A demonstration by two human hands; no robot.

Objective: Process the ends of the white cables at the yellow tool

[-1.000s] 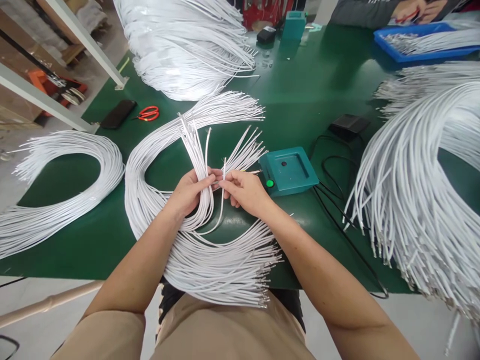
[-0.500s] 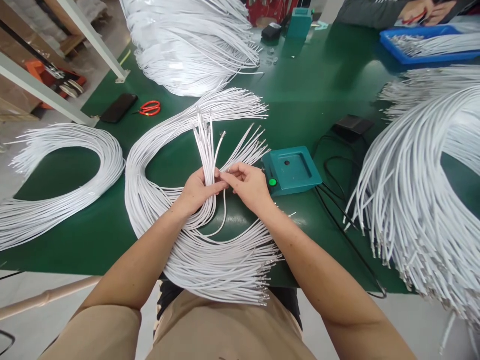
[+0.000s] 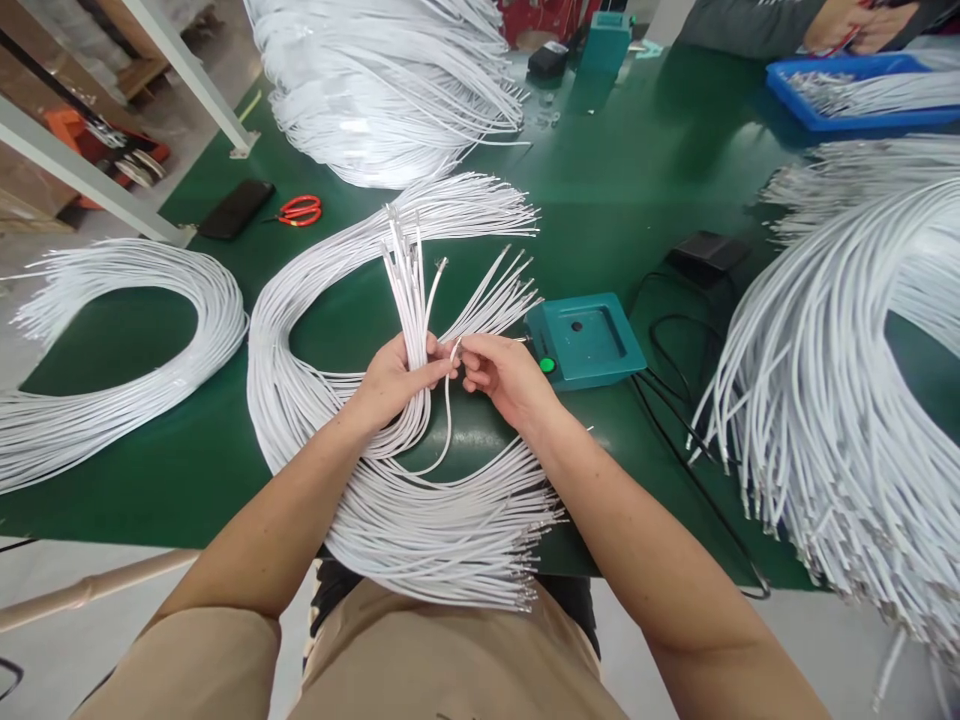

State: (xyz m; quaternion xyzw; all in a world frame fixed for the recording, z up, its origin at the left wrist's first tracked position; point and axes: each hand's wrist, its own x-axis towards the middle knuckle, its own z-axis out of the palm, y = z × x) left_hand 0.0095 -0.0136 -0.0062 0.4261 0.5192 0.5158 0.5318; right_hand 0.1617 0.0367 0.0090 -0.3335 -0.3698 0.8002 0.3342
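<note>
My left hand (image 3: 394,380) is closed around a bunch of white wires (image 3: 410,300), whose tips point up and away from me. One single white wire (image 3: 448,410) loops up beside the left thumb, its end between both hands. At that end, the thumb and forefinger of my right hand (image 3: 506,375) are pinched together on the small tip. Below and around my hands lies a large curved bundle of white wires (image 3: 442,520). Just right of my right hand sits a teal device (image 3: 589,340) with a green button.
More white wire bundles lie at left (image 3: 172,350), at the back (image 3: 375,90) and at right (image 3: 810,370). Red-handled scissors (image 3: 301,210) and a dark phone (image 3: 236,209) lie back left. Black cables (image 3: 697,480) cross the table. A co-worker's hands (image 3: 859,25) are beyond a blue tray (image 3: 795,105).
My right hand has shifted slightly right, away from the left thumb, and the single wire's tip now shows between the hands. The left hand keeps its hold on the bunch.
</note>
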